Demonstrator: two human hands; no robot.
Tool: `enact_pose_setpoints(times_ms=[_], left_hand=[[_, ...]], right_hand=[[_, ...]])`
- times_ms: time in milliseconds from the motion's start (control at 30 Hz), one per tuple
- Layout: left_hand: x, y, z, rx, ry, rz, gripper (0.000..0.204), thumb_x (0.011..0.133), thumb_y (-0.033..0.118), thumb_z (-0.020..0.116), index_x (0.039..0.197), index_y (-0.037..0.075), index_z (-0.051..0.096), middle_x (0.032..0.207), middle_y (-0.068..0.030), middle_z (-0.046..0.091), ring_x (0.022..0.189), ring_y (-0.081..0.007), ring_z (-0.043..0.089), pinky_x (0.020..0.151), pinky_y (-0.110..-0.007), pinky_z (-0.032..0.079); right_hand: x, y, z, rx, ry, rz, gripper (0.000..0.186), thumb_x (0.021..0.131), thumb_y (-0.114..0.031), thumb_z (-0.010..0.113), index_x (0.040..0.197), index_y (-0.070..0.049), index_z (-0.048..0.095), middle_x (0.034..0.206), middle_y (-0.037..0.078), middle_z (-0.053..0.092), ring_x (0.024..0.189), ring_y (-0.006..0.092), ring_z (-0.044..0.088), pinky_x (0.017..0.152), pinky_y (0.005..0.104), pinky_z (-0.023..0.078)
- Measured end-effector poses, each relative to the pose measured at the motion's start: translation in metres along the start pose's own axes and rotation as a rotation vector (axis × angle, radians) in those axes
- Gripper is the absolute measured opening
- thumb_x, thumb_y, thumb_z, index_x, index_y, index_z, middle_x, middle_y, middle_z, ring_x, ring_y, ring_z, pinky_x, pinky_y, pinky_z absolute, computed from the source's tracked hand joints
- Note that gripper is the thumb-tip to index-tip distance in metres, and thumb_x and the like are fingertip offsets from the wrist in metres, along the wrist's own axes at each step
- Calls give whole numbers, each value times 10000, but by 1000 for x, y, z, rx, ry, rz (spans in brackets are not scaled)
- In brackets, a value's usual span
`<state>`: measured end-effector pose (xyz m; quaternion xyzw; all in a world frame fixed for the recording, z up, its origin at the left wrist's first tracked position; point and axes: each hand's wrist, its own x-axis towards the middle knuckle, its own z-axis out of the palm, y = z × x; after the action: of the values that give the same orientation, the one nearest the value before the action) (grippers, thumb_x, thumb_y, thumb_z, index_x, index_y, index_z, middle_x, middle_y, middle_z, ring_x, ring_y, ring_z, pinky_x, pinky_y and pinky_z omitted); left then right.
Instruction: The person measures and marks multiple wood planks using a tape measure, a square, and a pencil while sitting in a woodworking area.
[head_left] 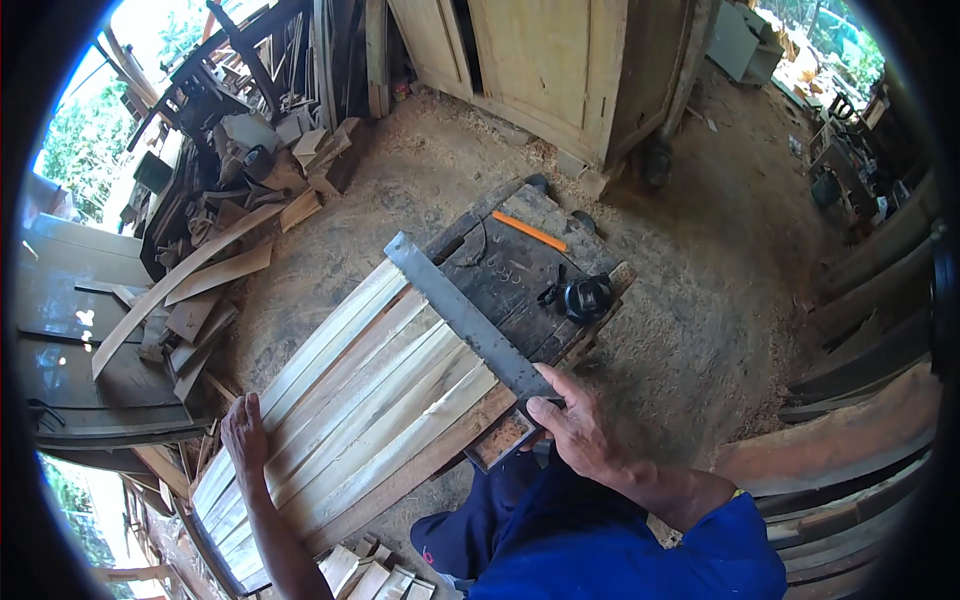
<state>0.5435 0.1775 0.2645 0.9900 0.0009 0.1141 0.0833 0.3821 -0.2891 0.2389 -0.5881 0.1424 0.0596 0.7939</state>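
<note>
A row of pale slats (350, 400) lies side by side on the dark worktop (520, 270), their far ends roughly in line at about 1 o'clock from the pile's middle. A long grey straightedge (465, 315) lies across those ends, running from 11 o'clock down to 5 o'clock.

The right hand (575, 430) presses flat on the straightedge's near end, fingers spread on top and not closed around it. The left hand (245, 435) rests open on the slats' near end at 8 o'clock, palm down, steadying the bundle without gripping it.

Judging by the layout, the slats are gathered and the straightedge is set, so the lining-up looks largely done. No line can be made out along the straightedge (the surface is too coarse to tell), and neither hand holds a marker. An orange pencil (530, 231) lies well apart at 12 o'clock on the worktop, with a black tape measure (587, 297) near it at 2 o'clock, both untouched. So marking and any cutting appear to remain.

Offcuts (200, 290) are heaped at 10 o'clock, and sawdust covers the floor (690, 300).
</note>
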Motion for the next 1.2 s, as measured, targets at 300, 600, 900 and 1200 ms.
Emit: enact_pose_setpoints(times_ms=[300,600,900,1200], left_hand=[[1,6,6,-53,47,-20,550,1057,466,428,824,6,618,766,-253,584,734,-461,552,678,-527,389],[1,7,16,4,81,-48,548,1065,467,414,831,17,623,756,-239,587,725,-440,556,674,-509,390],[-1,7,23,-16,108,-59,502,1091,403,378,924,1,630,866,-220,629,843,-433,585,755,-499,424],[-3,7,19,-34,67,-54,470,1083,385,411,930,-4,626,884,-205,627,856,-400,589,782,-473,433]], right_hand=[[3,-6,-5,-100,-46,-47,594,1037,-238,574,1480,99,368,1069,185,629,846,178,694,691,305,637],[4,-12,-8,-140,-75,-20,604,1037,-255,577,1471,112,372,1120,229,637,871,214,710,736,316,627],[5,-17,-10,-86,-134,61,675,1038,-306,571,1494,129,328,1219,315,609,983,265,714,800,327,608],[19,-10,-18,-190,-210,-86,689,1010,-206,554,1554,82,245,1506,347,411,1419,432,407,1198,426,328]])
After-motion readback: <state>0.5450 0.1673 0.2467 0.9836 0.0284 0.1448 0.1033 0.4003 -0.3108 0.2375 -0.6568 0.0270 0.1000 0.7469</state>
